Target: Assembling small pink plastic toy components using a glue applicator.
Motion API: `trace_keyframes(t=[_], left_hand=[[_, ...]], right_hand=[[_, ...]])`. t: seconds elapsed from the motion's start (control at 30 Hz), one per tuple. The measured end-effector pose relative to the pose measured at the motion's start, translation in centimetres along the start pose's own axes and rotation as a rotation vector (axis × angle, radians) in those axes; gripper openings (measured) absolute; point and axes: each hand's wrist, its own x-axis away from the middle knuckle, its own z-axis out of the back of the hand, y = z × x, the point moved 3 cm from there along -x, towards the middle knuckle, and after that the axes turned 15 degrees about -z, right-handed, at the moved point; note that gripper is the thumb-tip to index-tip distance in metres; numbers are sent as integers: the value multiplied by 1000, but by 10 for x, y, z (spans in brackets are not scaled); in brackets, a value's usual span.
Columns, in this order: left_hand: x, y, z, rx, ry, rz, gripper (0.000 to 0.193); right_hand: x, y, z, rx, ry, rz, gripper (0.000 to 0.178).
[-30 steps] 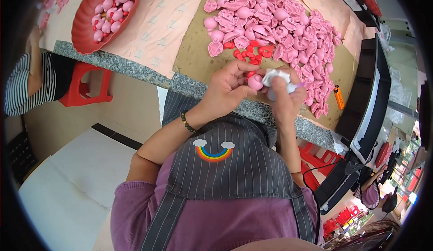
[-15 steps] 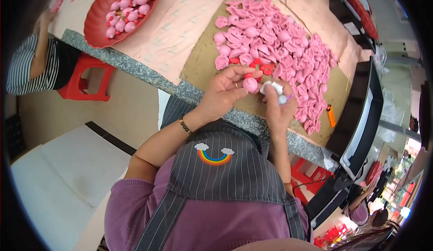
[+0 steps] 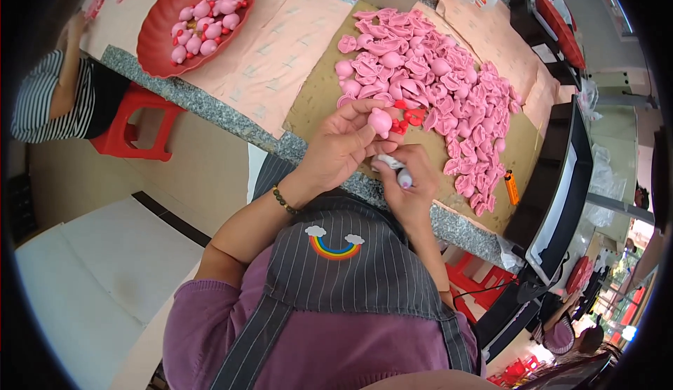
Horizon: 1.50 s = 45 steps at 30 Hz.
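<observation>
— Granite-edged worktable [image 3: 231,116], tan board [image 3: 308,109] on top. Pile of pink moulded pieces [image 3: 438,71] at the far side, small red pieces [image 3: 413,116] at its near edge, red dish [image 3: 158,39] of pink-and-red pieces off to the left. What are the hands doing?

— Left hand [image 3: 335,150] pinches a pink ball [image 3: 380,121] between thumb and fingers, raised over the board, near side in plain view. Right hand [image 3: 415,183] sits just below it, fingers curled round a slim white tube [image 3: 404,178] and a crumpled white wad [image 3: 388,160].

— How would you do this well?

— Pinch lightly, I'd judge, by the sides, so the face being looked at stays clear. Keep the tube's tip away from the ball until the ball is steady, and the wad loose enough to dab with. Brace the wrists near the table edge.

— Changes against half a second ago?

— Ball is higher and further left, past what the slight camera shift explains. Earlier, a red piece showed against its top; whether one is attached now, I can't tell. Right hand has dropped from beside the ball to beneath it, and the tube slants more toward the wearer.
</observation>
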Motion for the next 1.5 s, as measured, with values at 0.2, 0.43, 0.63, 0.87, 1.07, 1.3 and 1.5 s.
trace_keyframes(t=[0.2,0.43,0.63,0.87,1.07,1.3,1.5], left_hand=[[10,-8,0,7,76,41,31],[14,-24,-4,-455,-26,55,25],[21,-23,-11,-611,-69,-77,24],[17,-14,-16,-457,41,-137,27],[13,-24,1,-393,77,-100,26],[8,-19,0,-153,3,-23,29],[9,-20,1,-99,13,-19,28]], right_hand=[[1,-2,3,301,-75,341,26],[1,-9,32,241,-319,298,33],[7,9,32,64,26,140,20],[-4,3,2,215,65,256,19],[-12,4,35,129,-327,123,20],[-67,-6,38,455,18,297,23],[-71,-13,23,760,9,288,27]])
